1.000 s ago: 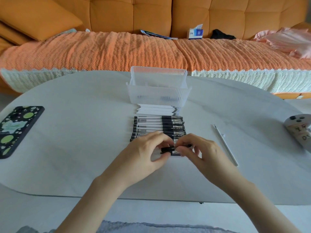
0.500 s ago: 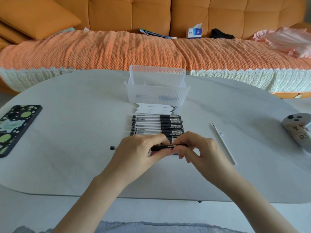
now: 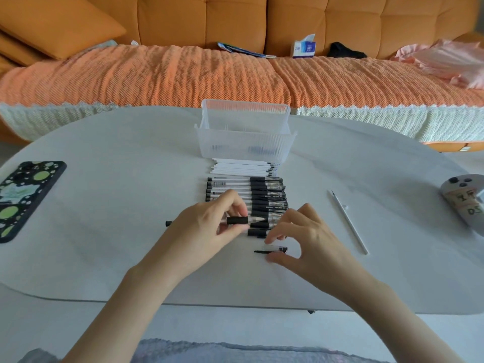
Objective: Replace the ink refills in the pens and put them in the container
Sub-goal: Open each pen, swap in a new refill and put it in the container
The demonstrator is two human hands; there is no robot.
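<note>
Head view: the left hand (image 3: 209, 226) is pinching a gel pen (image 3: 237, 220) by its black grip between thumb and fingertips. It is holding the pen level over the near end of the row of pens (image 3: 262, 191) lying on the bench (image 3: 117, 205), bare tip pointing right. The right hand (image 3: 309, 239) is hovering beside it, its fingers (image 3: 281, 231) parted and loosely curled either side of the pen cap (image 3: 271, 249), which is lying on the bench; as far as I can see they are not gripping it. White refills (image 3: 243, 167) are lying against the clear container (image 3: 245, 142) behind the row. To my eye, the risks are a careless nudge sending the loose cap rolling away and the uncovered tip smearing ink on a finger.
</note>
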